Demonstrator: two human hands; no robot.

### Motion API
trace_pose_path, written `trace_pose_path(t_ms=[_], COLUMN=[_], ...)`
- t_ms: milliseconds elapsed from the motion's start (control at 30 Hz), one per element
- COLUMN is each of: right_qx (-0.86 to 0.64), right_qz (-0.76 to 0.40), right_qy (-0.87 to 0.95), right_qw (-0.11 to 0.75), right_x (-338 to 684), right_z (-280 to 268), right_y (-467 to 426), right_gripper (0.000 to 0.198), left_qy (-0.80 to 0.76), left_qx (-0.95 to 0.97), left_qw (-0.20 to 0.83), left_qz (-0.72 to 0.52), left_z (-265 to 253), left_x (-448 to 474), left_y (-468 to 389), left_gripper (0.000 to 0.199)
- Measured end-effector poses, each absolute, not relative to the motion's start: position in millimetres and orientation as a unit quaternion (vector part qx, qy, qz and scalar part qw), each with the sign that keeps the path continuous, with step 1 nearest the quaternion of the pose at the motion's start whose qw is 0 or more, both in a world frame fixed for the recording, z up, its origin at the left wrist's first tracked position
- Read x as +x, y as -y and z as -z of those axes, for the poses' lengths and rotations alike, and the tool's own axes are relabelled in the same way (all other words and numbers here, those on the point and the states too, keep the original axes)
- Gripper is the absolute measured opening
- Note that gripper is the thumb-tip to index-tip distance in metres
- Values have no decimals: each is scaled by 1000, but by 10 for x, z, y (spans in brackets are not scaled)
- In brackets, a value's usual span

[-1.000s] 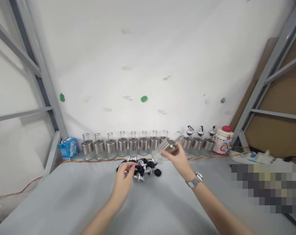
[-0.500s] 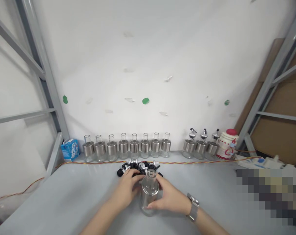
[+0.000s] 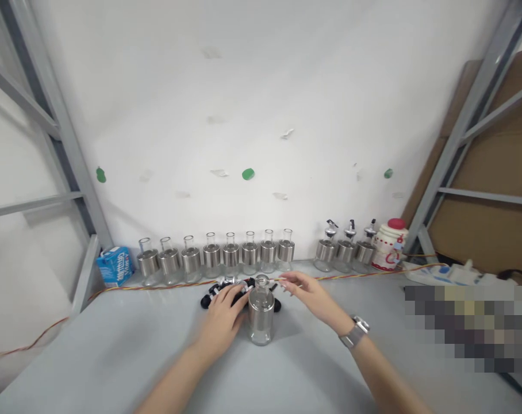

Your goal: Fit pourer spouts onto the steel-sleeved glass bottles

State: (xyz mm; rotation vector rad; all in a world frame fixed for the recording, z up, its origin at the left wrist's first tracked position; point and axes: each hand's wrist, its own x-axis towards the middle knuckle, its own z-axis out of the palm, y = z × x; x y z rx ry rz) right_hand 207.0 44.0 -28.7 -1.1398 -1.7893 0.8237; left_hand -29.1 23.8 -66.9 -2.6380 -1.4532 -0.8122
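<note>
A glass bottle with a steel sleeve (image 3: 261, 307) stands upright on the grey table between my hands, its neck uncapped. My left hand (image 3: 222, 316) lies over the left part of a pile of black and silver pour spouts (image 3: 207, 301), fingers spread, fingertips close to the bottle. Whether it touches a spout is hidden. My right hand (image 3: 306, 292), wearing a watch (image 3: 356, 332), is at the right side of the pile beside the bottle neck. Its fingertips are pinched on a small silver and black pour spout (image 3: 286, 288), mostly covered by the fingers.
Several similar bottles without spouts (image 3: 230, 253) line the wall. Three bottles fitted with spouts (image 3: 345, 252) stand further right, beside a white and red jar (image 3: 389, 244). A blue carton (image 3: 115, 266) is at the left. A twisted cable (image 3: 157, 286) crosses the table's back; a power strip (image 3: 459, 275) lies right.
My right hand has let go of the bottle and moved up and right to a spout. The bottle now stands on the table farther away. My left hand stays over the pile.
</note>
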Motion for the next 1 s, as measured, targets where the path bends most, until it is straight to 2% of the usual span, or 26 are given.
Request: trace_pose_path(t_ms=[100,200,433,567,733,867,1000], right_qx=[-534,-548,-530,-507,-490,-469,-309], right_qz=[-259,-233,-220,-236,-368,-463,-686], right_qy=[720,737,749,744,623,576,442], right_qw=[360,320,332,367,487,484,489], right_x=[2094,2002,1892,1874,1866,1957,2053], right_z=[449,614,718,739,683,507,324], right_y=[-524,-525,-488,-487,-523,-512,-422], right_gripper=[26,22,11,11,14,22,19], left_qy=[435,434,417,424,448,445,448], left_qx=[-873,-876,-878,-862,-839,-838,-827], left_qw=[-13,-41,-60,-78,-71,-40,-35], left_qz=[219,208,227,266,301,312,337], left_z=[660,664,671,704,730,723,709], left_x=[-284,-269,-229,-207,-198,-196,-187], left_y=[-246,-248,-240,-249,-256,-250,-250], left_gripper=[48,47,58,49,41,33,31])
